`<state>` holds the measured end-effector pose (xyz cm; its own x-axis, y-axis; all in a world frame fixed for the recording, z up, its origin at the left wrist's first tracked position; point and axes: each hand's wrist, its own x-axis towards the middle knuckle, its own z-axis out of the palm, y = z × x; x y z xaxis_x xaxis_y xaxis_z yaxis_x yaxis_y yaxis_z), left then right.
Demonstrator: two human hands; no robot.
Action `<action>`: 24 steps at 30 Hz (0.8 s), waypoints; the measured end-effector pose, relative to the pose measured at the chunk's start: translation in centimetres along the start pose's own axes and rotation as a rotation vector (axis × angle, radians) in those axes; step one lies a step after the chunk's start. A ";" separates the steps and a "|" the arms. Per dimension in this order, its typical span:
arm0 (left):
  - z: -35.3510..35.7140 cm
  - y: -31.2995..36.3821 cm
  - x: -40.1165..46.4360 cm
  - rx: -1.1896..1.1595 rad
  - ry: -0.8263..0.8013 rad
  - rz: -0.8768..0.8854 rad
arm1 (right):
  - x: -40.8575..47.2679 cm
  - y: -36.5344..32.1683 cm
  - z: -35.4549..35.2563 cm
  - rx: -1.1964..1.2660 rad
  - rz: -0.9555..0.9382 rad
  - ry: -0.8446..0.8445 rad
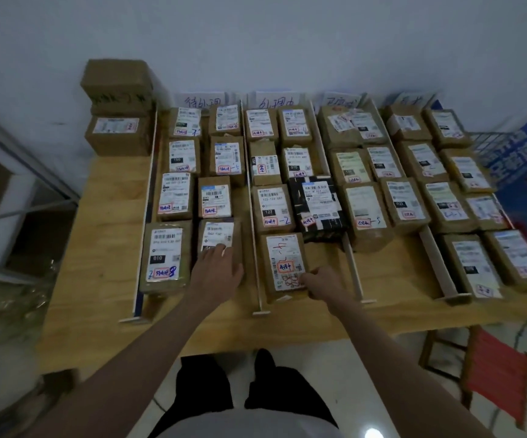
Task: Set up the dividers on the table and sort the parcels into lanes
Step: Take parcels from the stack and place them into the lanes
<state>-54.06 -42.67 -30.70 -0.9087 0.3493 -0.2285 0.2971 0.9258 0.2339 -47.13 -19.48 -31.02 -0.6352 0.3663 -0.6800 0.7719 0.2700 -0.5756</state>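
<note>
Head view: I'm nudging a parcel (219, 245) near the table's (104, 222) front edge, left hand (216, 270) flat on it, fingers straight, while my right hand (320, 281) pinches the next parcel's (284, 267) corner across the divider (254, 235). Dividers are up (sorting looks nearly done); next I'd square both.

Brown parcels (166, 257) with white labels, one black-patterned parcel (317, 207) (perhaps wrapped), tan table (98, 235).

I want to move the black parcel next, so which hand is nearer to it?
The right hand. It holds the near corner of a brown parcel just in front of the black parcel. The left hand rests one lane farther left.
</note>
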 end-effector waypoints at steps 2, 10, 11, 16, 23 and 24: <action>0.5 -0.1 -0.4 -0.003 -0.011 -0.043 | 0.9 0.5 0.7 -0.001 0.005 -0.039; 0.8 -1.0 -1.3 -0.013 -0.009 -0.134 | 3.4 0.8 2.3 -0.004 0.028 -0.092; 0.8 -1.1 -1.4 -0.009 -0.003 -0.141 | 3.7 0.7 2.4 -0.016 0.032 -0.095; 0.5 -1.2 -1.8 0.010 0.005 -0.163 | 4.6 0.2 2.8 -0.062 0.012 -0.088; 0.1 -1.0 -1.5 0.028 -0.039 -0.165 | 4.9 0.1 2.7 -0.161 -0.036 -0.093; 0.0 -1.0 -1.4 0.040 -0.048 -0.161 | 4.9 -0.1 2.5 -0.187 -0.059 -0.091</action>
<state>-53.09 -44.04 -30.63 -0.9308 0.2014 -0.3052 0.1609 0.9751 0.1526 -50.35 -19.89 -35.46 -0.6728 0.2650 -0.6907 0.7193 0.4527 -0.5269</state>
